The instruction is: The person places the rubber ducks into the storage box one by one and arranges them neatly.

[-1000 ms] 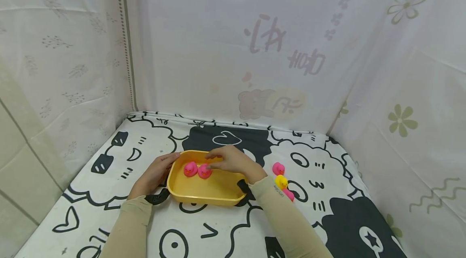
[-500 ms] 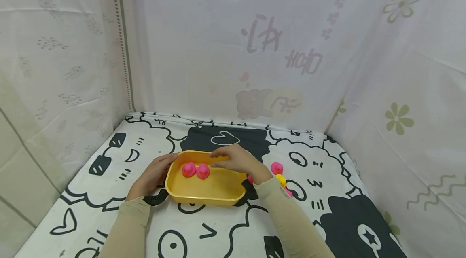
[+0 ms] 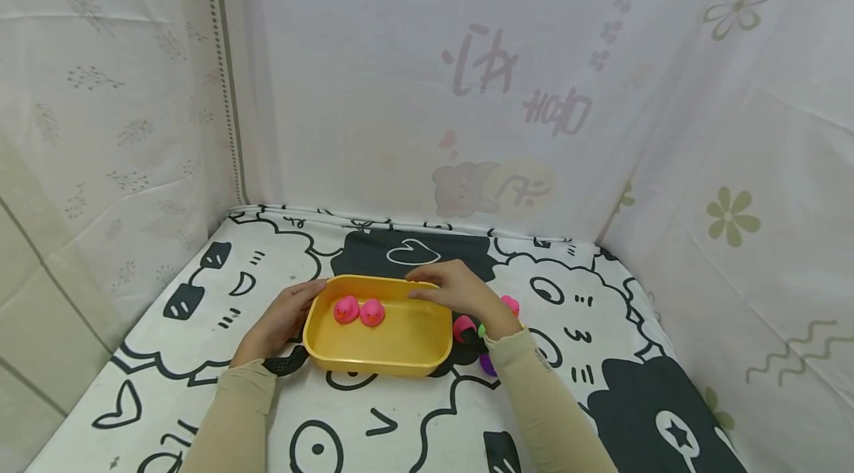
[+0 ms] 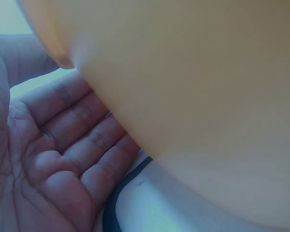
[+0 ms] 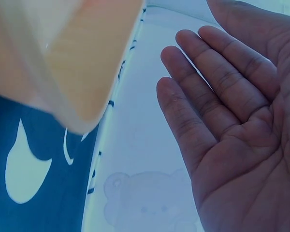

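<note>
A yellow plastic tray (image 3: pixel 380 351) rests on the patterned cloth, with two pink rubber ducks (image 3: pixel 346 310) side by side in its left half. My left hand (image 3: pixel 288 317) grips the tray's back left corner, its thumb at the rim; in the left wrist view the tray wall hides the fingertips. Over the tray's back right rim is my right hand (image 3: pixel 467 293), holding nothing. The right wrist view shows that hand's fingers (image 5: pixel 227 79) nearly straight and apart from the tray (image 5: pixel 87 63).
Right of the tray, partly behind my right wrist, lie a pink curved piece (image 3: pixel 463 327), a bit of green (image 3: pixel 482 331), a purple piece (image 3: pixel 488 365) and a pink object (image 3: pixel 510 304). White printed curtains (image 3: pixel 400 87) stand behind and at both sides of the cloth (image 3: pixel 373 428).
My right hand has moved right, away from the pink ducks toward the tray's back right corner. Green and purple pieces now show beside its wrist. My left hand stays at the tray.
</note>
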Action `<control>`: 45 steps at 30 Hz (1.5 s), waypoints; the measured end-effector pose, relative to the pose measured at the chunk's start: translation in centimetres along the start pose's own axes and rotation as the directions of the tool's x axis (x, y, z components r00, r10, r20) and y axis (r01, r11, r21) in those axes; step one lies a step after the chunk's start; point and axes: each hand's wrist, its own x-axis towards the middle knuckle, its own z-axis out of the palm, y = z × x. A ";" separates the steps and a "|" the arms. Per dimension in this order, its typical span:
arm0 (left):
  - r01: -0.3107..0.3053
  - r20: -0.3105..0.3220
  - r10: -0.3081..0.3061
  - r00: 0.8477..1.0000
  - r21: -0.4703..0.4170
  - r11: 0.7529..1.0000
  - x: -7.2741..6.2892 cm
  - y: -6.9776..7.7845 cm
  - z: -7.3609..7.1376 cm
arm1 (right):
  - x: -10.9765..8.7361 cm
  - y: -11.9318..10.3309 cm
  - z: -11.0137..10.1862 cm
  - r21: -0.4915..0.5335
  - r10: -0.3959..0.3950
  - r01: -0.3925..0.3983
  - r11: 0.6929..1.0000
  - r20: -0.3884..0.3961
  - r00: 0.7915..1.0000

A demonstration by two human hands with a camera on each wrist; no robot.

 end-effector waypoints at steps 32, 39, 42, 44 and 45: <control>-0.013 0.010 0.013 1.000 -0.006 1.000 0.1 0.8 0.2 | -9.2 9.4 -5.9 0.183 0.286 -0.254 0.950 -0.179 0.941; -0.014 0.000 0.014 1.000 -0.009 1.000 0.0 0.8 0.2 | -9.9 11.8 -6.2 0.088 0.362 -0.351 0.932 -0.175 0.916; 0.001 -0.001 -0.001 1.000 -0.008 1.000 -0.2 0.5 0.1 | -10.2 12.6 -5.9 0.078 0.410 -0.403 0.912 -0.144 0.901; 0.010 -0.004 -0.010 1.000 -0.009 1.000 -0.2 0.4 0.2 | -10.3 12.9 -5.7 0.082 0.426 -0.418 0.905 -0.121 0.897; 0.012 -0.006 -0.012 1.000 -0.009 1.000 -0.2 0.4 0.2 | -10.4 13.1 -5.6 0.084 0.428 -0.421 0.903 -0.112 0.897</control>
